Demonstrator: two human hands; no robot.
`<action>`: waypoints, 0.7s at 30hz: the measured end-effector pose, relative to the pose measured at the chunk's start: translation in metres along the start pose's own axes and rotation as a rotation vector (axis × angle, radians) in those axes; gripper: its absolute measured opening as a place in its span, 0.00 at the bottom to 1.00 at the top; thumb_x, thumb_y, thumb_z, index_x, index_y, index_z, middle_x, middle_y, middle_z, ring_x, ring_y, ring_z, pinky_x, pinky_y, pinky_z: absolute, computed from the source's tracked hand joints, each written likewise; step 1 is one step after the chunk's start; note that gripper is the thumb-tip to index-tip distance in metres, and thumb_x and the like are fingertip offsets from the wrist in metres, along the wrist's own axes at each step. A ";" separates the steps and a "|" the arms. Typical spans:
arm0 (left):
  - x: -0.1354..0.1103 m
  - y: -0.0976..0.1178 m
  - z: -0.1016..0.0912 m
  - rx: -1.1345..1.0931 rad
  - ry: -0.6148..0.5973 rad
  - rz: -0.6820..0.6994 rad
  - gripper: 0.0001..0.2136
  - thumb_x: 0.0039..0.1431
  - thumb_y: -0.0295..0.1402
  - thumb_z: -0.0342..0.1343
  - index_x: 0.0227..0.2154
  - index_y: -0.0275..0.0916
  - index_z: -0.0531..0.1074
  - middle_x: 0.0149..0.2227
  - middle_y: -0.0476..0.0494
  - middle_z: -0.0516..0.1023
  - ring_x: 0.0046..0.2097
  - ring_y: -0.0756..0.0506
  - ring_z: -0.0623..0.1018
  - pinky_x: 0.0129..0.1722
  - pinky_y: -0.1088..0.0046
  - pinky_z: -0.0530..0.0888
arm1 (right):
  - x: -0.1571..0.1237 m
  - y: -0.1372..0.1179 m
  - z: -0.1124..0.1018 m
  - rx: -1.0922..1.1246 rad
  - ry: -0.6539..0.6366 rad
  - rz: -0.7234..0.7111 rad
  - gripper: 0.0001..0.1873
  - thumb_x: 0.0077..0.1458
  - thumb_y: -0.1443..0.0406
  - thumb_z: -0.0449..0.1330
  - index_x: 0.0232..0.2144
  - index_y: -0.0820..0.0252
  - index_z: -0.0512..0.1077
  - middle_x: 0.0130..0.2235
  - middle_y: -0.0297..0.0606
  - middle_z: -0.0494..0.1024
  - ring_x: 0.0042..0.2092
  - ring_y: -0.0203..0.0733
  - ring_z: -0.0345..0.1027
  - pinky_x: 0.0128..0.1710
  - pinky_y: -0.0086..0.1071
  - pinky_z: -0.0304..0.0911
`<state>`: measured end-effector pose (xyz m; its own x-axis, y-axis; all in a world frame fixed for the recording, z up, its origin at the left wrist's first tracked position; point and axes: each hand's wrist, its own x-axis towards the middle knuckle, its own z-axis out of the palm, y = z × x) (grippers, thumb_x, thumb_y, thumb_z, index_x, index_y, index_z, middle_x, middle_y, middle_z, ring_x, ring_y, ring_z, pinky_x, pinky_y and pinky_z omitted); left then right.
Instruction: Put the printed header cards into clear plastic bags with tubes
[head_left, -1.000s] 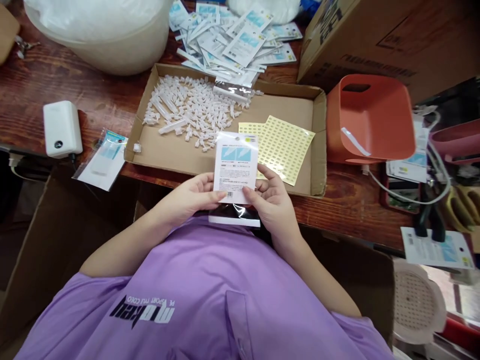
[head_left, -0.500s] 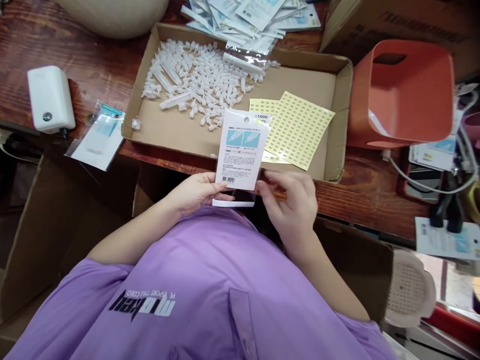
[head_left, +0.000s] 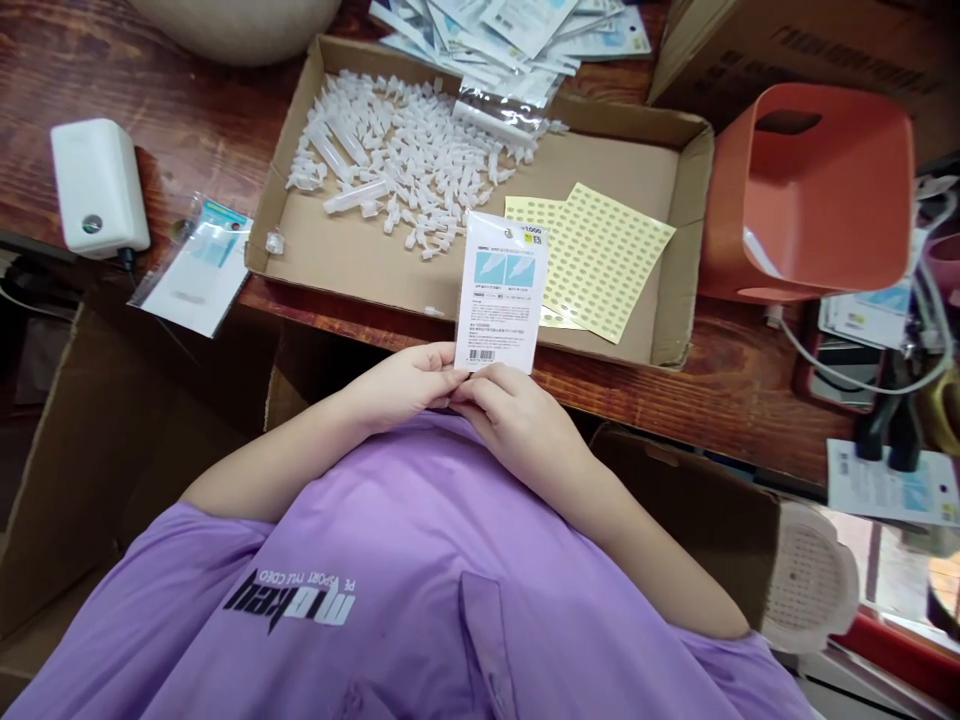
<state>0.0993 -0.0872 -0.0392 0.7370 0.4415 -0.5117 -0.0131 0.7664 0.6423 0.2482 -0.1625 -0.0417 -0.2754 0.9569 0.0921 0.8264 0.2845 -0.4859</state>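
A clear plastic packet with a white printed card [head_left: 500,310] stands upright in front of me, its barcode near the bottom. My left hand [head_left: 409,385] is closed on the packet's lower left edge, thumb in front. My right hand [head_left: 517,410] pinches the bottom end of the same packet, its fingertips meeting those of my left. Both hands hide the packet's lower flap. Just beyond it lies a shallow cardboard tray [head_left: 345,285] holding many small white plastic nozzle tips [head_left: 427,150] and yellow sticker sheets [head_left: 611,260].
A pile of similar packets [head_left: 525,25] lies behind the tray. At left are a white device with a cable [head_left: 97,190] and another packet [head_left: 199,270]. An orange bin [head_left: 817,200] stands at right, with scissors handles [head_left: 885,435] and a phone [head_left: 844,370] nearby.
My right hand has moved left and down from beside the packet onto its bottom end. The bottom flap, visible before, is now covered. The packet sits slightly further right in view.
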 end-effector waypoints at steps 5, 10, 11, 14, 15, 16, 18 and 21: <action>0.002 0.002 0.000 0.012 -0.065 0.021 0.13 0.57 0.30 0.57 0.46 0.37 0.75 0.46 0.41 0.78 0.42 0.49 0.78 0.45 0.73 0.71 | 0.000 0.001 -0.001 0.015 0.011 0.001 0.08 0.59 0.67 0.54 0.32 0.60 0.73 0.33 0.39 0.73 0.35 0.41 0.68 0.34 0.34 0.67; 0.002 0.008 0.001 0.008 -0.032 0.016 0.16 0.56 0.31 0.59 0.48 0.36 0.73 0.48 0.39 0.77 0.43 0.48 0.77 0.45 0.72 0.72 | -0.004 0.006 0.000 0.056 0.058 -0.109 0.08 0.60 0.68 0.53 0.33 0.61 0.71 0.35 0.41 0.75 0.38 0.42 0.69 0.36 0.35 0.68; 0.002 0.009 0.001 0.006 -0.032 0.019 0.17 0.55 0.31 0.60 0.48 0.36 0.73 0.48 0.39 0.77 0.44 0.47 0.77 0.45 0.72 0.72 | -0.004 0.007 -0.001 0.083 0.075 -0.115 0.07 0.60 0.67 0.53 0.33 0.60 0.71 0.36 0.41 0.75 0.38 0.42 0.70 0.37 0.35 0.69; 0.001 0.010 0.002 0.003 -0.047 0.016 0.17 0.54 0.32 0.61 0.47 0.36 0.74 0.48 0.38 0.77 0.45 0.45 0.78 0.46 0.70 0.72 | -0.004 0.008 -0.003 0.144 0.120 -0.069 0.07 0.60 0.64 0.55 0.38 0.59 0.71 0.39 0.41 0.76 0.40 0.41 0.71 0.39 0.34 0.69; 0.001 0.010 0.003 0.001 -0.045 0.013 0.17 0.54 0.32 0.61 0.47 0.36 0.74 0.48 0.38 0.77 0.45 0.45 0.78 0.45 0.70 0.72 | -0.003 0.008 -0.004 0.138 0.120 -0.050 0.08 0.60 0.64 0.55 0.39 0.59 0.72 0.39 0.41 0.76 0.40 0.41 0.71 0.39 0.33 0.69; 0.001 0.010 0.004 -0.005 -0.039 0.010 0.16 0.54 0.32 0.61 0.46 0.36 0.74 0.48 0.38 0.77 0.45 0.45 0.78 0.45 0.70 0.72 | -0.003 0.008 -0.005 0.116 0.112 -0.034 0.08 0.60 0.63 0.55 0.40 0.59 0.72 0.39 0.40 0.76 0.40 0.41 0.71 0.38 0.34 0.69; 0.002 0.009 0.005 -0.018 -0.009 0.011 0.15 0.54 0.31 0.60 0.45 0.36 0.75 0.48 0.38 0.77 0.46 0.45 0.77 0.46 0.70 0.72 | -0.002 0.006 -0.005 0.062 0.084 -0.016 0.08 0.60 0.64 0.55 0.38 0.59 0.73 0.38 0.39 0.76 0.38 0.42 0.71 0.35 0.34 0.69; 0.002 0.007 0.008 -0.016 0.008 0.028 0.14 0.55 0.30 0.59 0.46 0.36 0.75 0.48 0.39 0.78 0.47 0.45 0.77 0.48 0.69 0.71 | -0.001 0.004 -0.004 0.013 0.053 0.003 0.07 0.60 0.65 0.55 0.36 0.59 0.73 0.35 0.38 0.75 0.37 0.41 0.70 0.33 0.32 0.67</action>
<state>0.1057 -0.0847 -0.0310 0.7309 0.4668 -0.4978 -0.0450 0.7608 0.6474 0.2542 -0.1620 -0.0404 -0.2461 0.9596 0.1367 0.8207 0.2813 -0.4973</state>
